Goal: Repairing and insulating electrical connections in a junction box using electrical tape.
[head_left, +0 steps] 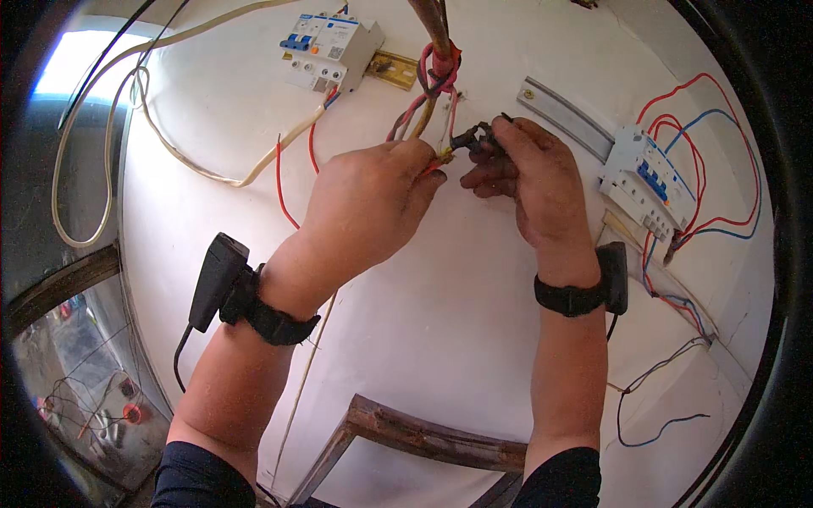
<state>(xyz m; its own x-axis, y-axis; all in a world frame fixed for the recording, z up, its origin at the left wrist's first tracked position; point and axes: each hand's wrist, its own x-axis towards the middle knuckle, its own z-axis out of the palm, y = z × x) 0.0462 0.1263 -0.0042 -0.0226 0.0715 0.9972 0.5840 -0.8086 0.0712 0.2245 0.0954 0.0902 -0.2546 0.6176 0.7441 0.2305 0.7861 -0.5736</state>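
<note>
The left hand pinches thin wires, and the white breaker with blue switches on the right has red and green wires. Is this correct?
Green is wrong: the head view shows red wires and blue wires on that white breaker. The left hand does pinch thin wires.

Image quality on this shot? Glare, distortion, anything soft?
Head view: blown-out white patch of light at upper left; fisheye bowing in the brown wood-like frame at the bottom, black vignette around the rim; low contrast where the bare right hand's darkened fingers meet the small black piece, so its outline is hard to read; lower-left background looks soft.
</note>
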